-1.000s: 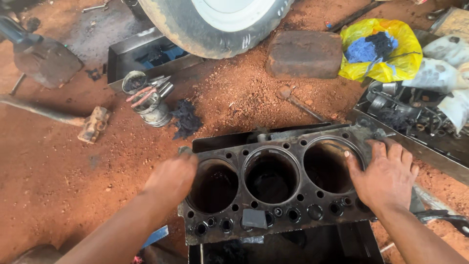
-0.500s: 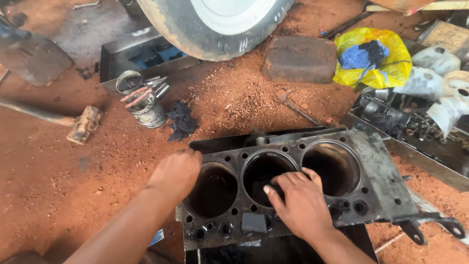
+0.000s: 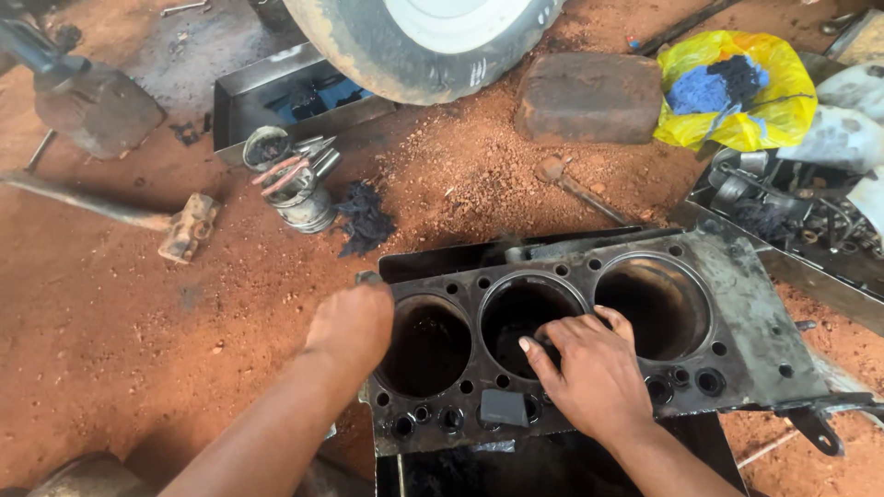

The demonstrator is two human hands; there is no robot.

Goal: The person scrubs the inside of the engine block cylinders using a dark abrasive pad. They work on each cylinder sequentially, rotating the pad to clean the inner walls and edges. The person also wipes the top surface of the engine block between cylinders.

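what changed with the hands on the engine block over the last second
The right hand left the block's right end and moved left; it now rests at the middle bore, fingers over its rim. The left hand stayed on the left edge of the engine block. The block, the tyre and the yellow bag lie as before.

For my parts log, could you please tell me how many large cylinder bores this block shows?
3, in a row across the grimy grey metal engine block: left, middle, right.

Right hand (image 3: 594, 373) moves from far edge of grimy three-bore metal engine block (image 3: 737, 313) to middle bore rim.
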